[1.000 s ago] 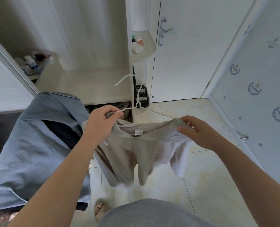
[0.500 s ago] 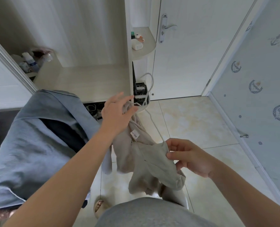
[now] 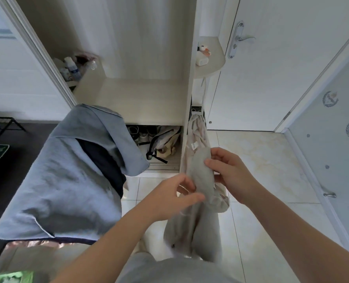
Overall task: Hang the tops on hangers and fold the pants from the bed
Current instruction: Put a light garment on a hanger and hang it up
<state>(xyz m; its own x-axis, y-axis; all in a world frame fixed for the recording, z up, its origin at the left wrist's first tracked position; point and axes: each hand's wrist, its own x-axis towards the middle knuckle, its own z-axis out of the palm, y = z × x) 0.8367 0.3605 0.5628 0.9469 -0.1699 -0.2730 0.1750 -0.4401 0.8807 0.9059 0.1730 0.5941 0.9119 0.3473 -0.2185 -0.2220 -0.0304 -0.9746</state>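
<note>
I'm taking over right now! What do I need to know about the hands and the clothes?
Left hand pinches the beige top low down.
Right hand holds it slightly higher.
The top hangs beside the wardrobe's side panel; its hanger is hard to make out.
A blue-grey shirt hangs on the left.
Left to do: straighten the top, put it away; no pants in view.

The left forearm [image 3: 108,237] and right forearm [image 3: 292,227] are bare; a grey garment [image 3: 175,270], perhaps a shirt, covers the body.

Left hand [image 3: 177,193] down onto top [image 3: 202,176]
</note>
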